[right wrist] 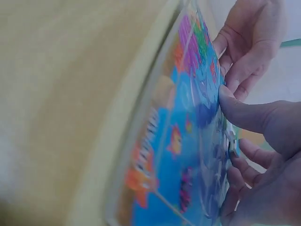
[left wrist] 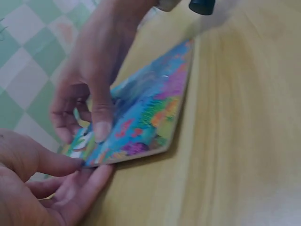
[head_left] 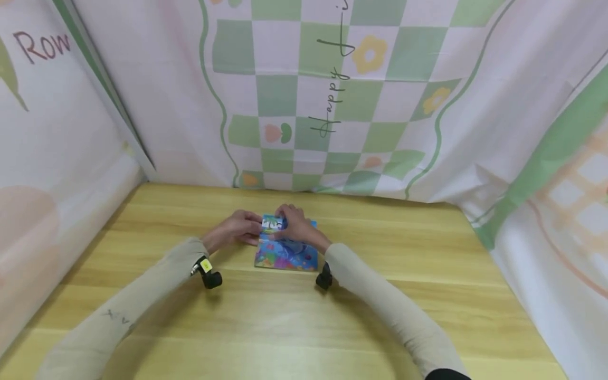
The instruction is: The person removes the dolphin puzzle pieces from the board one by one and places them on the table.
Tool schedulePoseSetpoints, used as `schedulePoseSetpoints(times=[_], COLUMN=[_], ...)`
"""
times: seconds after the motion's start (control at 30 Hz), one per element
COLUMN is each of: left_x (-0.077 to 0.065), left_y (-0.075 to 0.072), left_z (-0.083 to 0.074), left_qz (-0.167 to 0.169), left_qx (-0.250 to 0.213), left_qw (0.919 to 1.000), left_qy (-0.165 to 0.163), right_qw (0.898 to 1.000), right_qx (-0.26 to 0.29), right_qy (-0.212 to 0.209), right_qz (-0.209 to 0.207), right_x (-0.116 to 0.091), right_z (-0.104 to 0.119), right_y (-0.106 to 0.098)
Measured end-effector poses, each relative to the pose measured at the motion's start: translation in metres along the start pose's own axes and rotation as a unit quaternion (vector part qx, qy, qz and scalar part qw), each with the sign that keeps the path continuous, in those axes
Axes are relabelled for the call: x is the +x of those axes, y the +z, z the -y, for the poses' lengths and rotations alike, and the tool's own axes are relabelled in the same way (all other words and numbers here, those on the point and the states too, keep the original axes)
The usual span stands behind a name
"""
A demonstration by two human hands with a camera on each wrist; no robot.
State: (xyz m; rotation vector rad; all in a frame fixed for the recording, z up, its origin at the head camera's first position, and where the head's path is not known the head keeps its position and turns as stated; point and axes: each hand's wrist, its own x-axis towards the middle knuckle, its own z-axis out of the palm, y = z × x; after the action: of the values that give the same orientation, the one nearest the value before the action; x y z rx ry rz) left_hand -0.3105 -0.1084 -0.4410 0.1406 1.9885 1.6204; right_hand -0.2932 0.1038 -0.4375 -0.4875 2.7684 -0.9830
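Note:
A flat, square picture board [head_left: 287, 258] with a bright undersea print lies on the wooden table, and its surface looks glossy in the right wrist view. At its left edge my left hand [head_left: 236, 227] pinches it; in the left wrist view the thumb [left wrist: 61, 164] is on top with fingers beneath the corner. My right hand [head_left: 299, 227] reaches over the far part, its thumb [right wrist: 235, 106] on the printed face and curled fingers by the far edge. White lettering [head_left: 272, 224] shows between the hands. The right palm hides part of the print.
The light wooden table [head_left: 285, 322] extends around the board. Behind it hangs a green-and-white checked curtain [head_left: 318, 95], with more printed cloth at both sides. Small black cameras [head_left: 212, 279] are strapped to both wrists.

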Motion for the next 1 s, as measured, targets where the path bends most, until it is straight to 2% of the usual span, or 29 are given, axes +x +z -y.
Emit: schedulePoseSetpoints(times=[0.17,0.27,0.33,0.57,0.87,1.0], left_x=[-0.002,-0.002,-0.001,0.0,-0.004,-0.005], left_y=[0.006,0.008,0.009,0.01,0.011,0.011], left_z=[0.005,0.005,0.004,0.007,0.006,0.005], left_qz=[-0.02,-0.028,-0.035,-0.05,-0.053,-0.054], left_qx=[-0.022,-0.031,-0.033,-0.019,-0.017,-0.013], left_qw=[0.9995,0.9991,0.9988,0.9986,0.9985,0.9984], left_qy=[0.01,0.013,0.01,0.002,0.0,0.0], right_qw=[0.998,0.993,0.99,0.981,0.977,0.964], right_qx=[0.03,0.081,0.109,0.172,0.198,0.254], right_qy=[-0.036,-0.048,-0.042,0.01,0.011,0.016], right_qz=[-0.048,-0.071,-0.079,-0.087,-0.083,-0.076], right_x=[0.0,-0.002,-0.003,0.001,0.005,0.005], right_z=[-0.004,-0.002,-0.001,-0.002,0.002,0.0], right_y=[0.008,0.011,0.012,0.013,0.008,0.003])
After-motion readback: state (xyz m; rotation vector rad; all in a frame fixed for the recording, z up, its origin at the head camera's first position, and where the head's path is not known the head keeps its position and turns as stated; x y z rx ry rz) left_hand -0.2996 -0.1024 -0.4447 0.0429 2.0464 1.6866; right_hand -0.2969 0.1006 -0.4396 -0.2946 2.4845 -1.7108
